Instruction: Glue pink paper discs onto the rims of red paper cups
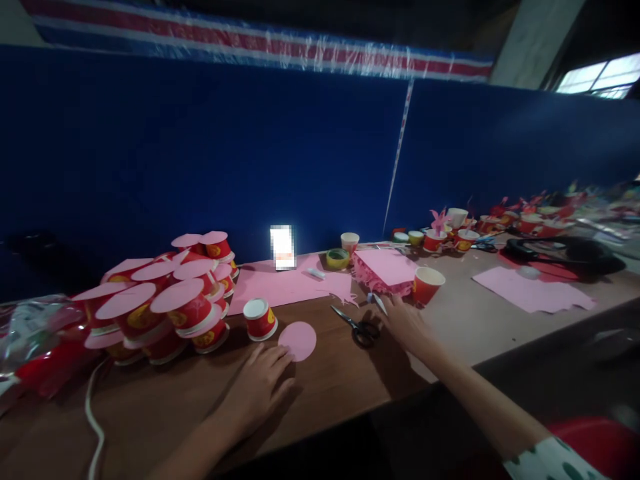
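Nearest, the left hand [257, 383] lies flat and open on the table [350, 393], holding nothing. Its fingertips just touch the pink paper circle [297, 341] at its 1 o'clock, seemingly to prop a forward lean. At 2 o'clock the right hand [405, 320] stretches palm-down onto a small pale tool [379, 303] between the scissors [357, 325] and the stack of pink paper [385, 270]; whether the fingers grip it I cannot tell. Red cups capped with pink discs [165, 300] are heaped at 10 o'clock, probably to keep them out of the hands' way.
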`<state>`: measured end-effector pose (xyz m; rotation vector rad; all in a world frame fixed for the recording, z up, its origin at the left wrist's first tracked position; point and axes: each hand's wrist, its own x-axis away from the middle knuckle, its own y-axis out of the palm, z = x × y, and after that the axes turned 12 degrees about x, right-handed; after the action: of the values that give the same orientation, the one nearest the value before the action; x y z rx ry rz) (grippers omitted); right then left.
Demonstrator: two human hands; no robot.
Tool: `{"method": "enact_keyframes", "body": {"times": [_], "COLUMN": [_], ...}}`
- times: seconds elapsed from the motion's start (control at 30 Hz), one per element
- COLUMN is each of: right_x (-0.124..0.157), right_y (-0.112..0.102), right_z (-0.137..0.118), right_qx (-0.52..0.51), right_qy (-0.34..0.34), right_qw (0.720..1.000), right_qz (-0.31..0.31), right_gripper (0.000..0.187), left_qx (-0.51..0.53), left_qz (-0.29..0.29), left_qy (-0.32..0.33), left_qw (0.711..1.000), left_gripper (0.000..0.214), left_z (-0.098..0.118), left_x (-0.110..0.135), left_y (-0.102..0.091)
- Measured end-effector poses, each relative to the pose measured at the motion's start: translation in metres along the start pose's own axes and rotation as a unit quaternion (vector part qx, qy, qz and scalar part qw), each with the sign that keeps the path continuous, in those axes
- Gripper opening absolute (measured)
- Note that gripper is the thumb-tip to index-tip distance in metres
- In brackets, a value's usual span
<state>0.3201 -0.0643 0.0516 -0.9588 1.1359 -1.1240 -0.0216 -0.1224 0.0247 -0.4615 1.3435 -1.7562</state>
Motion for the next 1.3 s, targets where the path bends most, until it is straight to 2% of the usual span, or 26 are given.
{"method": "enact_keyframes", "body": {"times": [0.03,0.1,0.17,0.23,0.3,0.4,0.57,0.73,1.0,1.17,1.3], "right_x": [0.005,0.016,0.024,0.029,0.031,0.028,0.025,0.028,0.029,0.029,0.005], "right_y": [-0.005,-0.014,-0.019,-0.018,-0.015,-0.007,0.004,0.002,-0.002,-0.016,-0.040], "right_z": [-0.009,-0.033,-0.063,-0.089,-0.107,-0.114,-0.108,-0.111,-0.122,-0.123,-0.108], "right_qx": [-0.007,-0.046,-0.096,-0.120,-0.121,-0.122,-0.140,-0.171,-0.181,-0.167,-0.160], "right_qy": [-0.018,-0.099,-0.214,-0.329,-0.367,-0.371,-0.392,-0.333,-0.313,-0.314,-0.324], "right_qw": [1.000,0.992,0.968,0.931,0.916,0.916,0.906,0.925,0.932,0.935,0.932], "right_qz": [0.020,0.069,0.089,0.102,0.107,0.088,0.079,0.058,0.021,-0.016,-0.002], "right_gripper": [0.029,0.027,0.029,0.032,0.033,0.033,0.033,0.039,0.044,0.041,0.040], "left_qx": [-0.009,-0.019,-0.018,-0.016,-0.018,-0.028,-0.036,-0.035,-0.017,-0.030,-0.074], "left_qz": [-0.001,-0.003,-0.005,-0.011,-0.015,-0.015,-0.014,-0.010,-0.010,0.038,0.079], "left_qy": [0.002,0.005,0.005,0.006,0.011,0.020,0.039,0.059,0.048,0.049,0.083], "left_qw": [1.000,1.000,1.000,1.000,1.000,0.999,0.998,0.998,0.999,0.998,0.991], "left_gripper": [0.039,0.039,0.036,0.035,0.037,0.041,0.047,0.050,0.049,0.044,0.048], "left_z": [0.002,0.005,0.007,0.007,0.006,0.003,-0.005,-0.009,-0.004,-0.010,-0.020], "left_x": [0.000,-0.002,-0.004,-0.006,-0.008,-0.008,-0.006,-0.008,-0.014,-0.015,-0.011], "left_y": [-0.002,-0.005,-0.008,-0.010,-0.012,-0.012,-0.008,-0.005,-0.003,0.000,0.002]}}
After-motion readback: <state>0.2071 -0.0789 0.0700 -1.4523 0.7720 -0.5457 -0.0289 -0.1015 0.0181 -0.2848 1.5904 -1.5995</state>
